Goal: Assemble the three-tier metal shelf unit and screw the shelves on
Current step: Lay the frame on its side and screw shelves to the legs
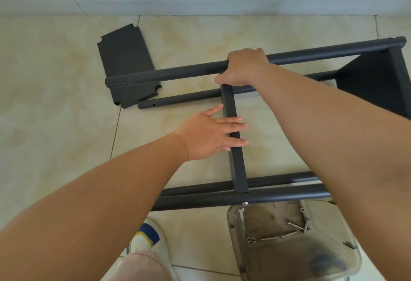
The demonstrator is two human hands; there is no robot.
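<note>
The dark grey shelf frame lies on its side on the tiled floor. My right hand point(242, 67) grips its far upper pole point(169, 74) where the middle shelf point(236, 165), seen edge-on, meets it. My left hand point(211, 135) lies flat with straight fingers against that shelf's edge. The near pole point(278, 196) has a screw head point(245, 203) sticking out below the shelf. An end shelf point(375, 80) is fixed at the right. A loose shelf panel point(126, 58) lies flat on the floor at the left, partly under the pole.
A metal tray point(235, 220) with several screws and nuts stands on the floor right below the near pole. My shoe point(146, 238) is at the bottom centre. A wall skirting point(200, 3) runs along the far side.
</note>
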